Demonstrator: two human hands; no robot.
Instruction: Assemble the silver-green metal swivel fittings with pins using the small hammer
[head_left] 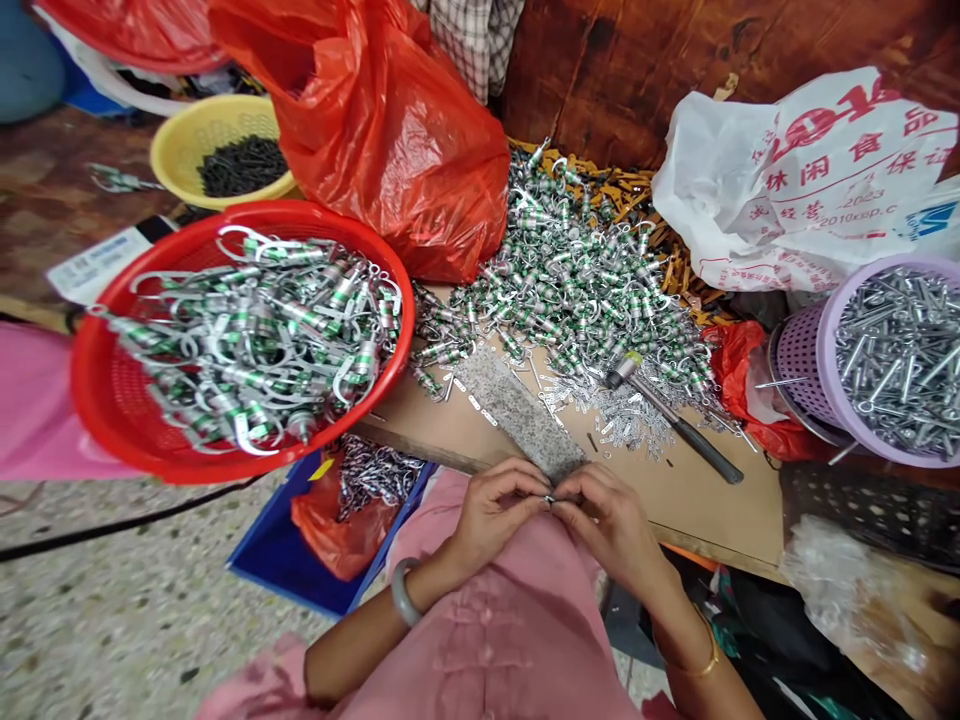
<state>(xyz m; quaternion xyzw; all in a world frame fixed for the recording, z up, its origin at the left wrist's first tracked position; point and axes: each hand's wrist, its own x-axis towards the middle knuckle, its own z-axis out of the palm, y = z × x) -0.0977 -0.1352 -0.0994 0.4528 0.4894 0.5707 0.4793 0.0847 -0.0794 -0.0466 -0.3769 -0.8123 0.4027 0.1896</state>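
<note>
Head view:
- left hand (491, 510) curled nearly shut, fingertips (536, 495) pinching a small metal piece (550, 498)
- right hand (611, 522) curled the same way, on that very piece, right at the bench (720, 515) edge
- just ahead, a speckled stone slab (517, 410); farther right, a hammer (675, 425)
- off left, a red basket (81, 370) heaped with green-banded metal parts (262, 340)

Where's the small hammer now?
Head view: the small hammer lies on the tan board, right of the granite slab, below the green-banded metal parts.

White plastic bag (806, 180), large red Chinese characters (847, 150) on its face, 闲, 食 and 品 legible, printed figures below reading 2023, remaining small print creased, not reliably legible
</note>
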